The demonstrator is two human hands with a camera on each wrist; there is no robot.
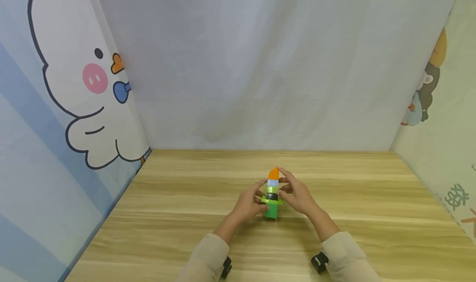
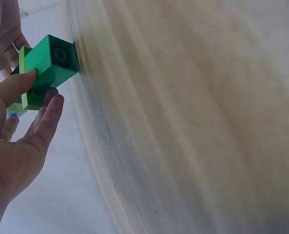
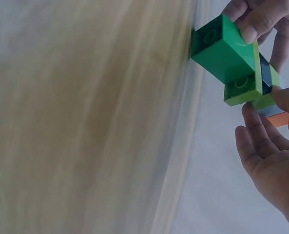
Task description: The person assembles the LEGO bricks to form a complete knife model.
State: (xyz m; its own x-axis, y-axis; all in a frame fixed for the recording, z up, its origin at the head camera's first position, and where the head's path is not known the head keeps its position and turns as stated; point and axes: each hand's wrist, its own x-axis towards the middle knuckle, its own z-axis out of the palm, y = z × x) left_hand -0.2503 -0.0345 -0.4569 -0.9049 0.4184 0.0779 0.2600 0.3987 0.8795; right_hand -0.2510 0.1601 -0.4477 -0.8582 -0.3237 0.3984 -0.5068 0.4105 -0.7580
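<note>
Both hands hold one tower of toy building blocks (image 1: pixel 272 189) upright over the table. Its lowest part is a green block (image 2: pixel 44 61), with hollow tube undersides showing in both wrist views. Above that come a wider lime green plate (image 3: pixel 257 78), a dark block (image 1: pixel 272 196), a lime block, a light blue block (image 1: pixel 272 183) and a curved orange block (image 1: pixel 273 174) on top. My left hand (image 1: pixel 248 202) grips the tower from the left, its thumb on the green block. My right hand (image 1: pixel 298 196) holds it from the right, thumb near the dark block and index finger at the orange tip.
The wood-grain table (image 1: pixel 167 216) stretches to a pale curtain (image 1: pixel 241 87) at the back. Printed cartoon panels stand at the left (image 1: pixel 74 87) and right (image 1: pixel 439 129). Small black devices (image 1: pixel 320 262) show beside the sleeves.
</note>
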